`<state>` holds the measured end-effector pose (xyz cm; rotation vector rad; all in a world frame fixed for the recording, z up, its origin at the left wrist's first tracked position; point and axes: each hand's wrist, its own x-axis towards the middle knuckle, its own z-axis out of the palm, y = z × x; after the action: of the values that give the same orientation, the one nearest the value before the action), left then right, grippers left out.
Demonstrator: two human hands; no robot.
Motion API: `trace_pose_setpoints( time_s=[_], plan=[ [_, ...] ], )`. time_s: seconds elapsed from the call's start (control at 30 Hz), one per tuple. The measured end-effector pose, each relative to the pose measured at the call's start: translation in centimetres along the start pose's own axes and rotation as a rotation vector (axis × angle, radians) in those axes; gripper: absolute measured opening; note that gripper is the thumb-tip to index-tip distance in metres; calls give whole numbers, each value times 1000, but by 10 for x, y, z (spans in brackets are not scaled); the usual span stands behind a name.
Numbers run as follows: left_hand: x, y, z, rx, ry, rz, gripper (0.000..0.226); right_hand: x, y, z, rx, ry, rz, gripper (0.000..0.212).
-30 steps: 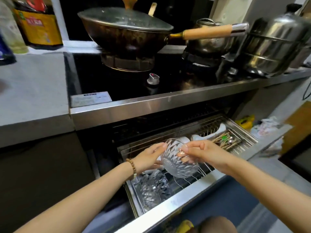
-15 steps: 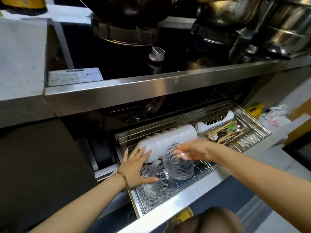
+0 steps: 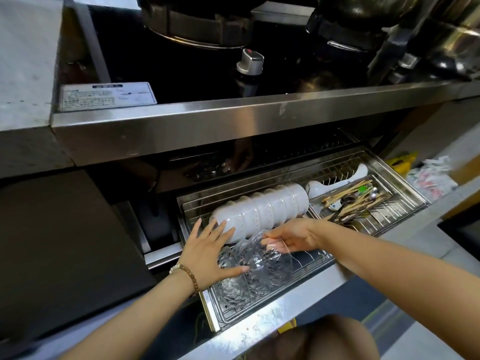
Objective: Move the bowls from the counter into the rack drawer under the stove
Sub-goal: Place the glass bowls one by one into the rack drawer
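**Here, both hands at the open rack drawer, one glass bowl pinched by its rim**

Down below the stove's steel front edge (image 3: 233, 120), the rack drawer (image 3: 259, 326) stands pulled out. The right hand (image 3: 293, 236) reaches in from the right and pinches the upper rim of a cut-glass bowl (image 3: 262, 263), thumb and fingertips closed on the glass. This bowl stands on edge over the wire rack at the drawer's front left, just in front of the white bowls.

The left hand (image 3: 207, 253) has its fingers straight and fanned apart. Its palm lies over a second glass bowl (image 3: 233, 289), which sits in the rack's front left corner and partly behind the first bowl. The thumb stretches right against the cut-glass bowl's side. The glass is clear and overlapping, so there may be more than one bowl under the palm. A beaded bracelet (image 3: 191, 278) circles the left wrist.

Behind the hands a row of white bowls (image 3: 262, 209) stands on edge, nested closely, along the back of the rack. To their right lies a white ladle (image 3: 335, 181). Beside it a shallow tray holds chopsticks and spoons (image 3: 355, 198).

Above, on the black stove top, a silver knob (image 3: 250, 62) rises near the middle and a printed label (image 3: 107, 96) lies at the front left. The grey counter (image 3: 23, 61) adjoins the stove on the left.
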<state>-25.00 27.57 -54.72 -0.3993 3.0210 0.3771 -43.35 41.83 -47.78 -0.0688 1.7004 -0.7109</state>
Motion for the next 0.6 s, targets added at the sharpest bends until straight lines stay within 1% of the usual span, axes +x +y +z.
trace_pose_setpoints(
  time_s=[0.1, 0.23, 0.43, 0.5, 0.6],
  plan=[
    [1, 0, 0, 5, 7, -3, 112, 4, 0, 5, -34, -40, 2, 12],
    [0, 0, 0, -7, 12, 1, 112, 7, 1, 6, -21, -57, 2, 12],
    [1, -1, 2, -14, 18, 2, 112, 7, 4, 6, -66, -79, 24, 14],
    [1, -1, 2, -15, 15, 0, 112, 4, 3, 5, -183, -61, 6, 15],
    [1, -1, 2, -19, 9, -2, 112, 0, 3, 3, -398, 31, -70, 20]
  ],
)
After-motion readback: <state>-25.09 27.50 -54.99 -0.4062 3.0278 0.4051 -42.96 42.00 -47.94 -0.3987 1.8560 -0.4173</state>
